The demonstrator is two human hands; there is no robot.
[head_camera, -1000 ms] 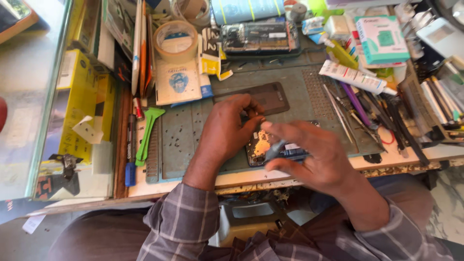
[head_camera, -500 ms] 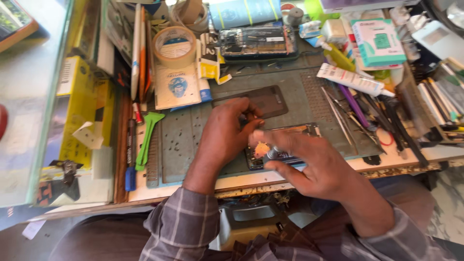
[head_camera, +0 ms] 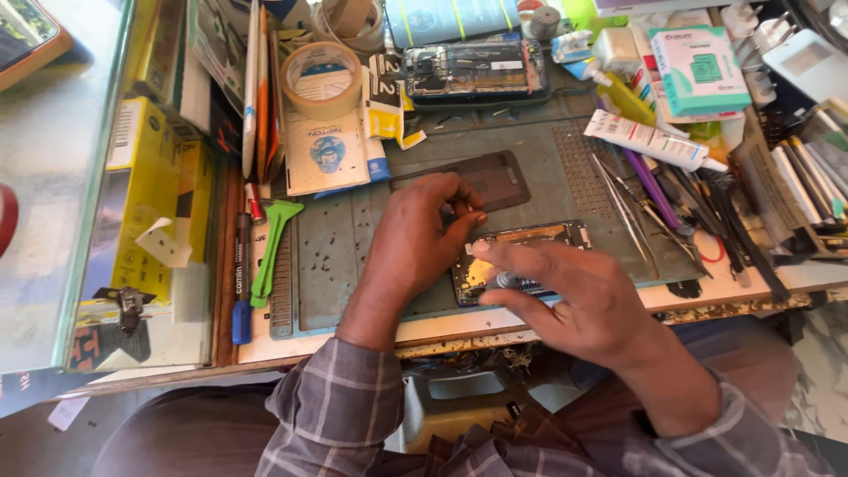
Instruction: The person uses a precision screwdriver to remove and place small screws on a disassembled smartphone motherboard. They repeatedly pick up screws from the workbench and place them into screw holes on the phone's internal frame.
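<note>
Both hands (head_camera: 495, 265) on opened phone (head_camera: 530, 256) (grey mat)

Tape roll (head_camera: 321, 78), green pry tool (head_camera: 273, 248), white tube (head_camera: 649, 140) — tweezers (head_camera: 629, 212) on grey mat (head_camera: 353, 247).

Much of the opened phone (head_camera: 530, 256) on the grey mat is covered by the right hand (head_camera: 574, 300) and the left hand (head_camera: 415, 243). The tool in the right hand's fingers (head_camera: 508, 256) is mostly hidden. Above the phone, a blue roll (head_camera: 450, 18) is cut off by the top edge.
</note>
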